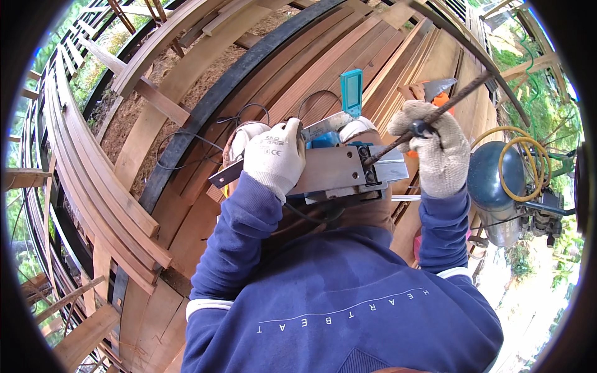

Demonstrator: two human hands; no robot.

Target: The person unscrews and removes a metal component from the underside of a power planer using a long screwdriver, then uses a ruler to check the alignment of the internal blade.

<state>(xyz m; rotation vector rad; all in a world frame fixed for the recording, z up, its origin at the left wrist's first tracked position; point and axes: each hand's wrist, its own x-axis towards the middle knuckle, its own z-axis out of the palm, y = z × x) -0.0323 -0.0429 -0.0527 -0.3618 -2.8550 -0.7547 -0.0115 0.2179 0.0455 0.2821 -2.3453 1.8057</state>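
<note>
A power planer (pixel 329 169) with a flat metal sole and blue body parts lies across my lap, sole facing up. My left hand (pixel 273 155), in a white work glove, is closed around its left part, thumb along the edge. My right hand (pixel 438 146), in a cream knitted glove, grips a rusty metal rod (pixel 460 94) that slants down to the planer. The rod's lower end meets the dark fittings at the sole's right part; whether it engages a bolt I cannot tell. A round black piece (pixel 423 128) shows between my right fingers.
Past the planer stands a teal frame-like handle (pixel 351 93) on a metal strip. Reddish planks (pixel 311 68) cover the deck, bordered by a curved black beam (pixel 249 68). An orange tool with a silver blade (pixel 439 88) lies beyond my right hand. A dark tank (pixel 494 169) with a yellow hose (pixel 501 175) stands right.
</note>
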